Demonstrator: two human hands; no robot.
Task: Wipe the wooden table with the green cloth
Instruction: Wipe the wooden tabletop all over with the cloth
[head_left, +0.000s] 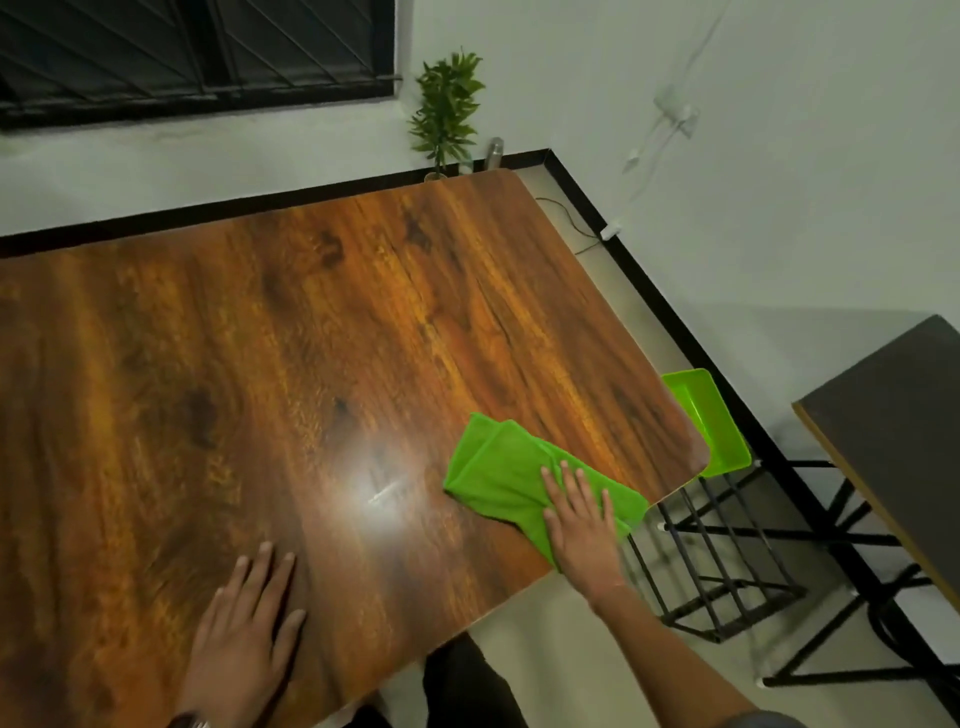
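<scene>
The wooden table (291, 338) fills most of the view, its brown grain glossy with a bright glare spot near the middle. A folded green cloth (498, 467) lies near the table's right front corner. My right hand (579, 525) presses flat on the near end of the cloth, fingers spread, at the table's edge. My left hand (244, 639) rests palm down on the bare wood near the front edge, fingers apart, holding nothing.
A green plastic tray (711, 421) sits on a black wire rack (711, 566) just past the table's right edge. A dark second table (893, 431) stands at far right. A small plant (447, 114) and a bottle (493, 150) are behind the far corner.
</scene>
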